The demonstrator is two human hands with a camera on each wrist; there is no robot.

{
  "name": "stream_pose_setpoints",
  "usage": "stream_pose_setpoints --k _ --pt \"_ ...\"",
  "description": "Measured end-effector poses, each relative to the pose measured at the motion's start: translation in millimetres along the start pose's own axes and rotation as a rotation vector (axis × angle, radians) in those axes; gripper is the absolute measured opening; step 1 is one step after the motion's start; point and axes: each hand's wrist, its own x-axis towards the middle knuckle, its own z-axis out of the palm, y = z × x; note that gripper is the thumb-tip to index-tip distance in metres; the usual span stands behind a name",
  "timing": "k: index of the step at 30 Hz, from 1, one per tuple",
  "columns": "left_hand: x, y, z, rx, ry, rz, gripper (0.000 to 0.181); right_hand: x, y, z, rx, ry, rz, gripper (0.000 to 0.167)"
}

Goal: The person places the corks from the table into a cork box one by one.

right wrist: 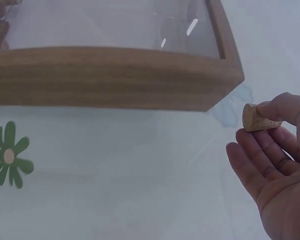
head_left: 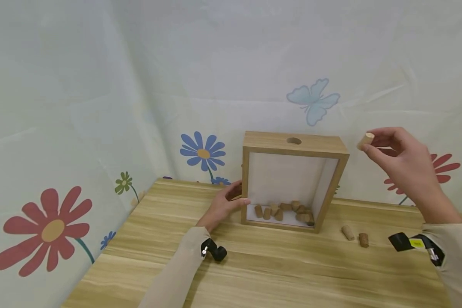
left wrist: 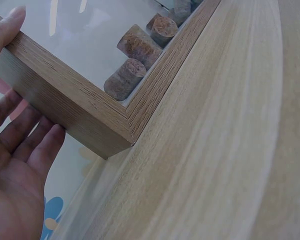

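Note:
A wooden shadow box (head_left: pixel 295 149) with a clear front and a round hole (head_left: pixel 294 140) in its top stands upright on the table. Several corks (head_left: pixel 274 211) lie along its bottom inside. My left hand (head_left: pixel 224 205) holds the box's left side, thumb on the front edge; in the left wrist view the fingers (left wrist: pixel 40 135) touch the side wall. Up beside the box's top right corner, my right hand (head_left: pixel 402 160) pinches a pale cork (head_left: pixel 365 140) between thumb and fingers. The right wrist view shows this cork (right wrist: pixel 257 119) apart from the box.
Two loose corks, a pale one (head_left: pixel 347 232) and a browner one (head_left: pixel 363 240), lie on the wood-grain table (head_left: pixel 277 273) right of the box. A flower-printed cloth (head_left: pixel 223 85) hangs behind the table and along its left side.

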Motion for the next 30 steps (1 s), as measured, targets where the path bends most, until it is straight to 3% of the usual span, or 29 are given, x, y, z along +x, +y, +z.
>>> stream_pose_setpoints --k 7,12,30 --pt "0.9 2.3 1.9 -0.013 0.001 -0.003 0.080 15.0 -23 12 0.057 -0.014 -0.050 0.035" --pt "1.2 0.3 0.9 -0.012 -0.005 0.005 0.078 22.3 -38 26 0.029 -0.043 -0.113 0.036" --pt "0.4 -1.7 0.5 -0.006 -0.001 0.009 0.079 40.8 -65 71 0.070 -0.188 -0.220 0.036"
